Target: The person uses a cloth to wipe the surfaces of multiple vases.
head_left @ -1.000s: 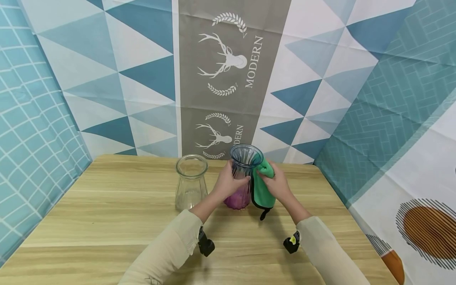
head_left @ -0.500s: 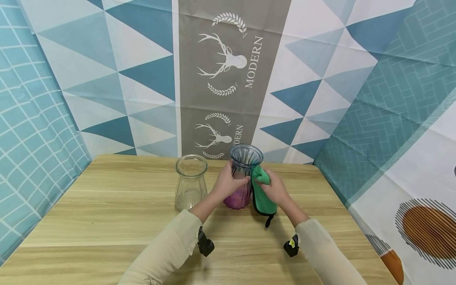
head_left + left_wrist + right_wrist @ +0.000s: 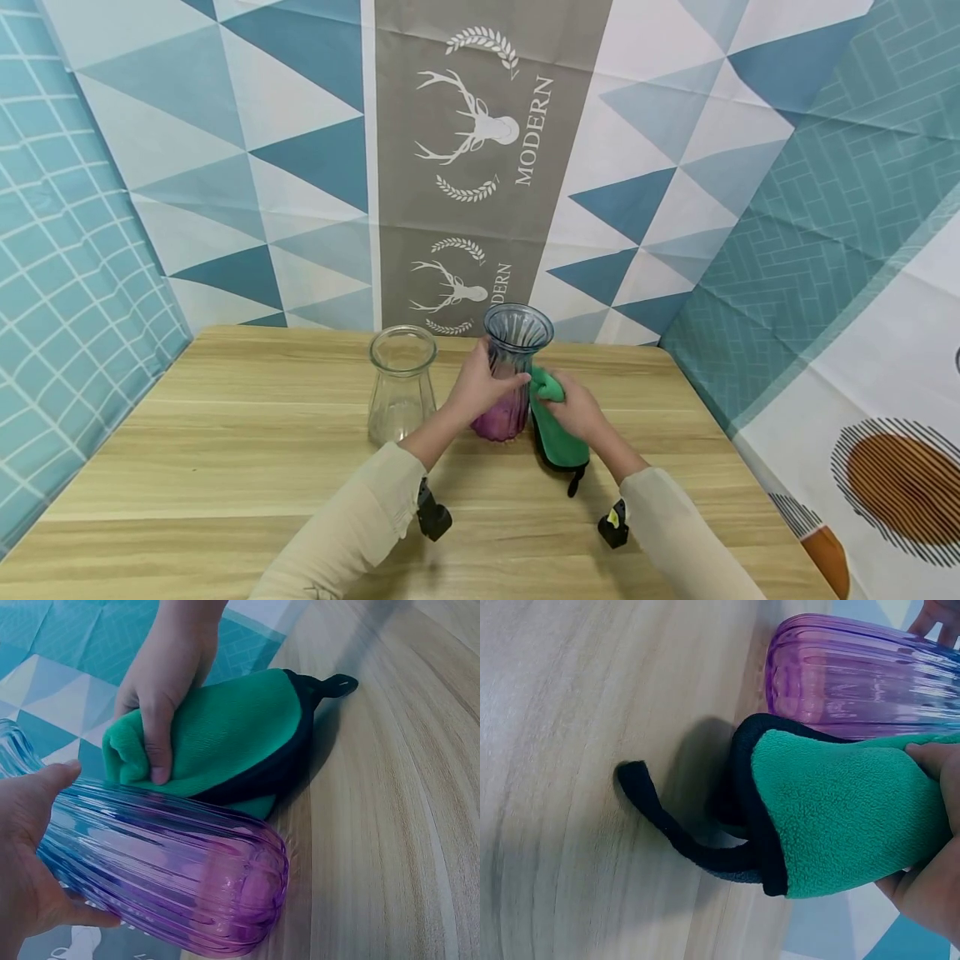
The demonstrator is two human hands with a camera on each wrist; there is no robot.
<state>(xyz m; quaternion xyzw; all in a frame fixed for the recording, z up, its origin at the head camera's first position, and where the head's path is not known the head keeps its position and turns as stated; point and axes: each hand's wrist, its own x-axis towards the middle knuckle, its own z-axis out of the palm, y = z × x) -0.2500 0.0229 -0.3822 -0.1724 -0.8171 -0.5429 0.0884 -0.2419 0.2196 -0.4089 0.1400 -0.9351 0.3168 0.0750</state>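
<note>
A ribbed glass vase [image 3: 502, 412], blue at its flared rim and purple at the base, stands upright on the table. My left hand [image 3: 480, 385] grips it round the upper body, thumb on the near side. At the vase's right side my right hand [image 3: 576, 407] holds a folded green cleaning cloth [image 3: 558, 437] with a black border and hanging loop. In the left wrist view the cloth [image 3: 232, 731] lies along the vase's side [image 3: 217, 877], the thumb pressing on its bunched end. The right wrist view shows the loop [image 3: 656, 814] dangling from the cloth's lower edge.
A clear glass vase [image 3: 402, 392] stands to the left, close to my left forearm. The wooden table [image 3: 225, 467] ends at a patterned cloth backdrop [image 3: 465, 167] behind the vases. Dark camera mounts [image 3: 433, 512] hang below both wrists.
My right hand has slid down the vase's right side and toward me with the green cloth, whose loop now hangs lower. The left hand and both vases stay in place.
</note>
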